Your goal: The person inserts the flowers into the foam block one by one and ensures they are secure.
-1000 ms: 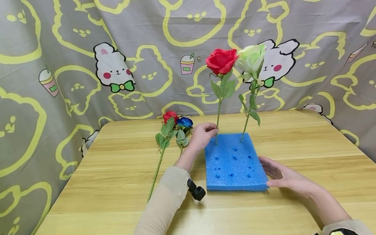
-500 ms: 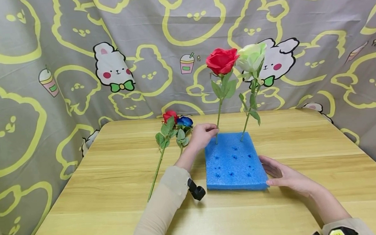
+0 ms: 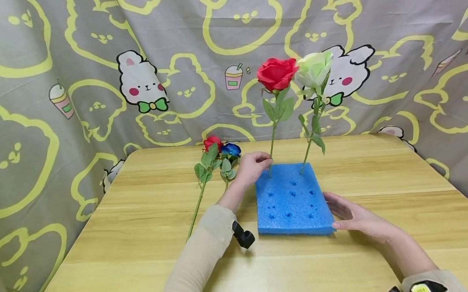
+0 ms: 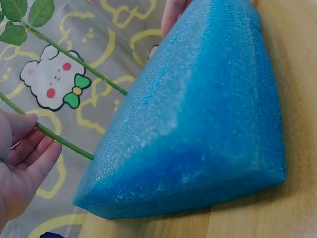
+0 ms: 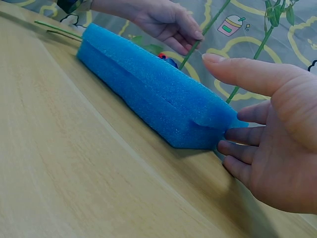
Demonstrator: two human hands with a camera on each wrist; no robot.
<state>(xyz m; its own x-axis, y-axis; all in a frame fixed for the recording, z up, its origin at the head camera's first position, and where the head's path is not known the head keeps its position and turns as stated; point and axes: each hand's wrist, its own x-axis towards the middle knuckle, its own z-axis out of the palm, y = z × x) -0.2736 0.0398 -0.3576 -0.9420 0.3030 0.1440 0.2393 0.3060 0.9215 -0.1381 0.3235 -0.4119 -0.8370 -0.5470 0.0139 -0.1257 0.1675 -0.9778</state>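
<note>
A blue foam block (image 3: pixel 301 225) with several small holes lies on the table. Stuck upright in its far-left part is a red rose (image 3: pixel 277 74); a pale green-white rose (image 3: pixel 312 73) stands, slightly tilted, in the far-right part. With thumb and fingertips my left hand (image 3: pixel 253 168) pinches the red rose's green stem (image 4: pixel 73 148) just above the foam. My right hand (image 3: pixel 354 218) is at the block's right side, its fingers (image 5: pixel 243 135) fairly straight and touching the foam edge, thumb near the front corner.
Another red rose (image 3: pixel 212 143) and a blue rose (image 3: pixel 230 149) lie on the wooden table (image 3: pixel 143 239) left of the block, partly hidden behind my left arm. A patterned grey curtain (image 3: pixel 188 29) hangs behind the table.
</note>
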